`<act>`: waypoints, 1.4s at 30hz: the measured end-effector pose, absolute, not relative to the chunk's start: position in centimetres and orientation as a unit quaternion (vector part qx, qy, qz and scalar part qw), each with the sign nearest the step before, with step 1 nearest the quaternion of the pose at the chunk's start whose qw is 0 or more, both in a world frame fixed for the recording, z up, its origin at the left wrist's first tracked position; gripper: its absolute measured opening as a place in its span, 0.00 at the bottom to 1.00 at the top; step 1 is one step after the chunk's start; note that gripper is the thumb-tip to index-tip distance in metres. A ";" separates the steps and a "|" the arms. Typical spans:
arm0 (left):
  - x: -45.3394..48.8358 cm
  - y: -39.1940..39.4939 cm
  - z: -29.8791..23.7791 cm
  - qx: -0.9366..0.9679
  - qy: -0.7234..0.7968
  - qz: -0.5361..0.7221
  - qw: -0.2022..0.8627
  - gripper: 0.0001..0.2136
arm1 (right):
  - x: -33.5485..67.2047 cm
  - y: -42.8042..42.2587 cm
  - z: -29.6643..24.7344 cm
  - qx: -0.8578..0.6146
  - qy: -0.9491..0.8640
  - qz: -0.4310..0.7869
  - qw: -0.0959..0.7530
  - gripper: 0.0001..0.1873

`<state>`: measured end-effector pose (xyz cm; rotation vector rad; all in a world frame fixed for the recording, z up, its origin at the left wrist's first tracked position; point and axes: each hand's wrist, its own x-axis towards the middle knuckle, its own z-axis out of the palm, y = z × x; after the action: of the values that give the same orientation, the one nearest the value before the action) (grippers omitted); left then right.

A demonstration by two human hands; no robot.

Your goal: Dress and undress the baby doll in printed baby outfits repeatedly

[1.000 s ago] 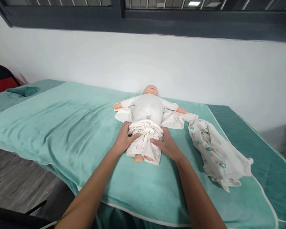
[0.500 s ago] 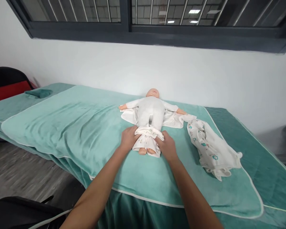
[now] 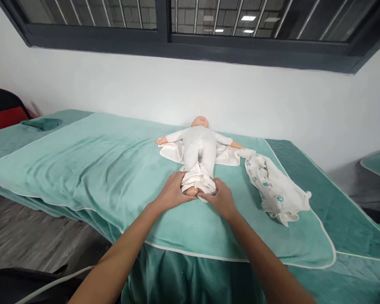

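Note:
A baby doll point(image 3: 200, 143) with a white cloth body lies on its back, head toward the wall and feet toward me. Small white patterned pants point(image 3: 197, 179) are bunched around its lower legs. My left hand point(image 3: 173, 192) grips the pants at the left ankle side, its thumb by a bare doll foot point(image 3: 191, 191). My right hand point(image 3: 221, 196) holds the bunched cloth on the other side, thumb pointing inward near the feet. A white shirt point(image 3: 229, 156) is spread beneath the doll's back and arms.
A white patterned baby garment point(image 3: 277, 190) lies crumpled to the right on the light green blanket point(image 3: 82, 169). Darker green covers the bed point(image 3: 310, 169) below. A folded green cloth point(image 3: 44, 123) rests far left. A dark-framed window point(image 3: 177, 44) is above the white wall.
Both hands have worked the pants down the doll's legs toward its feet, bunching them at the ankles. More of the white legs shows. The view has shifted slightly.

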<state>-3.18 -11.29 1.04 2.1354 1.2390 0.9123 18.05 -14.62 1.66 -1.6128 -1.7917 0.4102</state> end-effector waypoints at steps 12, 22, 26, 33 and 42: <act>-4.8 -13.2 5.7 0.679 0.455 0.264 0.513 0.18 | 18.5 -16.8 7.6 -0.564 -0.574 0.527 0.275 0.22; -8.1 -11.1 10.9 0.568 0.312 0.323 0.689 0.32 | 19.1 -14.1 17.5 -0.365 -0.738 0.544 0.158 0.19; -8.7 -9.3 16.3 0.657 0.274 0.228 0.664 0.39 | 18.2 -12.6 23.0 -0.358 -0.818 0.450 0.017 0.17; -7.8 -6.6 24.0 0.761 0.368 0.282 0.454 0.20 | 19.5 -8.2 28.4 -0.446 -0.788 0.318 0.280 0.19; -7.3 -9.2 26.9 0.845 0.354 0.286 0.281 0.17 | 16.9 -11.1 29.4 -0.433 -0.786 0.307 0.317 0.20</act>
<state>-7.27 -9.19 26.86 2.2642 0.9494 0.7674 16.94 -11.12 29.37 -1.1388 -2.0699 0.8086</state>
